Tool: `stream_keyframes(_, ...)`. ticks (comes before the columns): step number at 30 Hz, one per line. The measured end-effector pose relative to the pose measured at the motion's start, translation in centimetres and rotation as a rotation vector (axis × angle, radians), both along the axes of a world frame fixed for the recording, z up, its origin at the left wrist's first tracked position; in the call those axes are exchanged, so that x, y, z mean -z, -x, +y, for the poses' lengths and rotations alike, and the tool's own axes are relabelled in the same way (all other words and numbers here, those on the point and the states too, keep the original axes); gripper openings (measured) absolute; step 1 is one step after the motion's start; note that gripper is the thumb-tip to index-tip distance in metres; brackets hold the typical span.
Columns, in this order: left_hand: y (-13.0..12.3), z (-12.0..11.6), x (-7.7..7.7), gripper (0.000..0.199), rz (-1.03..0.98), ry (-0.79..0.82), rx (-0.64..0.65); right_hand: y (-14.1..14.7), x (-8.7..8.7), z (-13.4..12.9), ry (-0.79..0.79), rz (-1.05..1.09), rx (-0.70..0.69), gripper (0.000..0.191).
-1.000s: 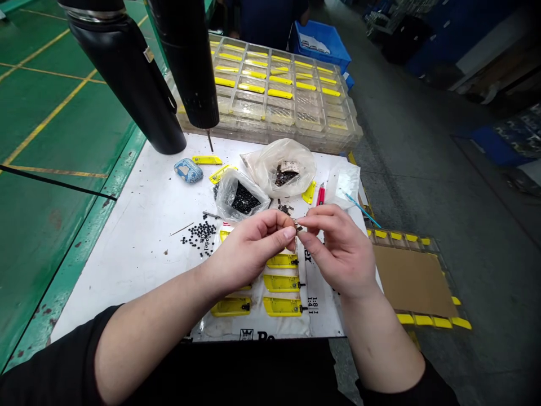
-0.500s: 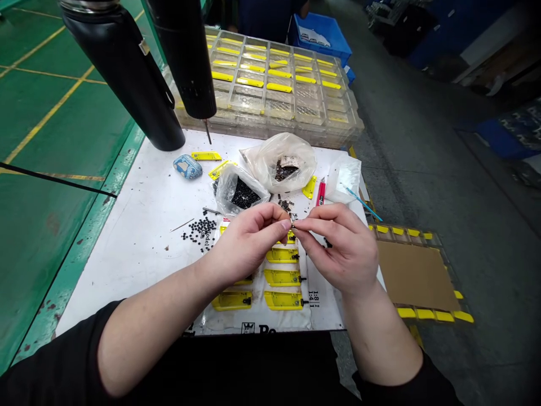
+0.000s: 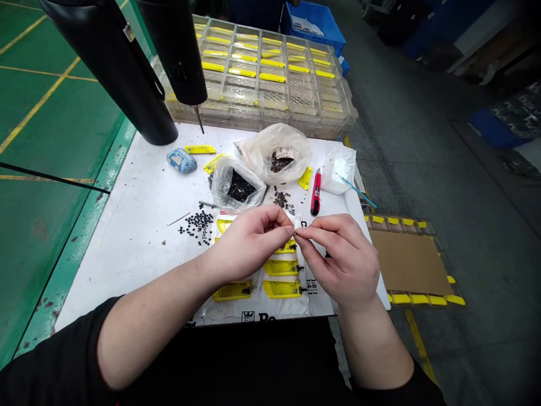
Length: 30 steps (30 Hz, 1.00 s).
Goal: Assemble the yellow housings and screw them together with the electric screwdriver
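Note:
My left hand [image 3: 262,237] and my right hand [image 3: 344,254] meet fingertip to fingertip over the middle of the white table, both pinched closed. Between them shows a tiny dark part [image 3: 295,232], too small to name. Below lie yellow plastic pieces [image 3: 282,289] in two columns on a printed plastic sheet, several with small dark fittings at one end; my left hand hides some of them. Beyond my fingers sit a bag of black small parts [image 3: 240,187] and a bag of brown metal parts [image 3: 281,160]. A few loose metal clips [image 3: 280,197] lie between.
Black round bits [image 3: 198,225] are scattered on the left. A red utility knife [image 3: 315,193] lies beyond my right hand. An electric screwdriver [image 3: 181,56] hangs bit-down beside a black bottle [image 3: 114,67]. Clear compartment trays [image 3: 304,93] with yellow pieces stand at the back.
The view has shifted slightly, so the table's things sit higher and a little left. My hands stay pinched together; the right hand has lowered slightly, uncovering more of the red knife.

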State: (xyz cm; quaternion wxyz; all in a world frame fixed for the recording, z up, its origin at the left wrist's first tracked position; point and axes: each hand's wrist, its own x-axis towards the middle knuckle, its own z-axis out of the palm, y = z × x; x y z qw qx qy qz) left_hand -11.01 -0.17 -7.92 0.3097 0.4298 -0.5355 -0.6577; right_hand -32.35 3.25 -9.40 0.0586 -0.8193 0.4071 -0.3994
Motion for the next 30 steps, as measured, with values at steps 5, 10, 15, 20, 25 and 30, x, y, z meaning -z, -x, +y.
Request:
stream_keyframes(5, -0.2, 0.3, -0.1, 0.033, -0.079, 0.036, 0.152, 0.6, 0.6, 1.8, -0.070, -0.047, 0.048, 0.037)
stream_keyframes(10, -0.7, 0.3, 0.1, 0.032, -0.448, 0.557, 0.346, 2.7, 1.1, 3.3, -0.169, 0.021, 0.021, 0.034)
stream_keyframes(15, -0.6, 0.4, 1.4, 0.020, -0.724, 0.978, 0.592, 4.1, 1.7, 4.5, -0.353, 0.146, -0.077, 0.026)
stream_keyframes(20, -0.4, 0.5, 1.7, 0.021, -0.738, 1.035, 0.655, 3.7, 2.1, 4.9, -0.421, 0.194, -0.069, 0.018)
stream_keyframes(25, -0.5, 0.5, 2.1, 0.019, -0.756, 1.024, 0.668, 3.4, 2.1, 4.7, -0.412, 0.230, -0.046, 0.015)
stream_keyframes(30, -0.4, 0.6, 2.0, 0.019, -0.774, 1.034, 0.686, 3.2, 2.0, 4.6, -0.411, 0.280, -0.042, 0.013)
